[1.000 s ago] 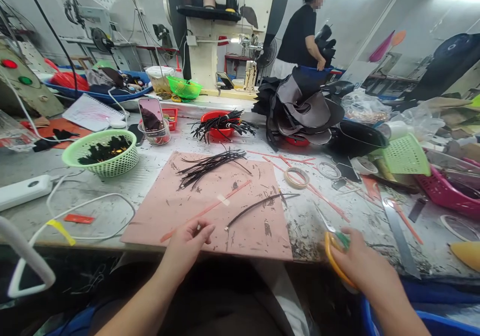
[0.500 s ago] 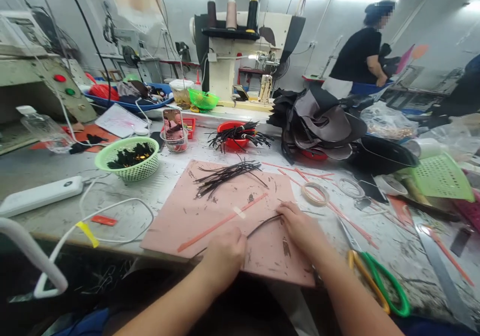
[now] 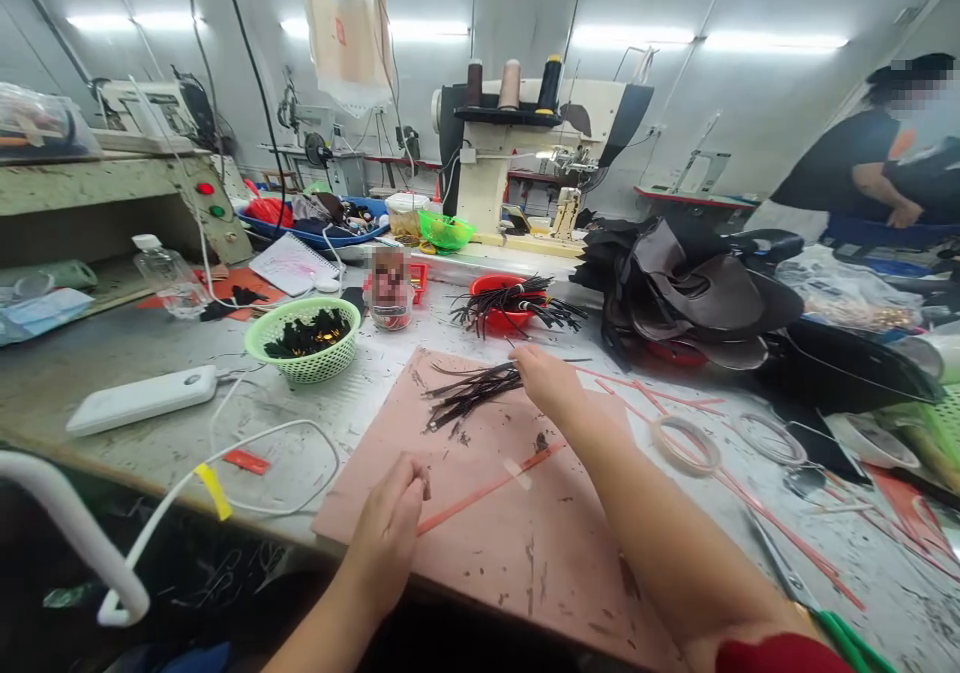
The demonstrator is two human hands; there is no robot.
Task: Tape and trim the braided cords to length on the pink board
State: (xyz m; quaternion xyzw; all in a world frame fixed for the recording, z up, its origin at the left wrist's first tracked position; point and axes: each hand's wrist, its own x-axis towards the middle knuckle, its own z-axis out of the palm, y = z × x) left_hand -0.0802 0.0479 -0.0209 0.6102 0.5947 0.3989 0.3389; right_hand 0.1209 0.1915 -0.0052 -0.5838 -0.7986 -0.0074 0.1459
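My right hand (image 3: 546,377) reaches forward over the pink cutting mat (image 3: 495,543) and its fingers rest on the far end of a bundle of thin black strips (image 3: 469,396). The fingers are curled on the strips. My left hand (image 3: 390,528) sits at the mat's near left edge, fingers closed in a pinch beside the end of a long orange strip (image 3: 487,488). What the pinch holds I cannot make out.
A green basket (image 3: 304,338) of black pieces, a white power bank (image 3: 142,400) with cable, a red bowl (image 3: 504,305) of black strips, a pile of dark leather (image 3: 690,293), tape rolls (image 3: 685,445) and scissors (image 3: 840,628) surround the mat. Another person (image 3: 862,168) stands at the back right.
My right hand left the single black strip near the mat's front and moved forward to the bundle. My left hand stays at the mat's near edge. The view tilted up.
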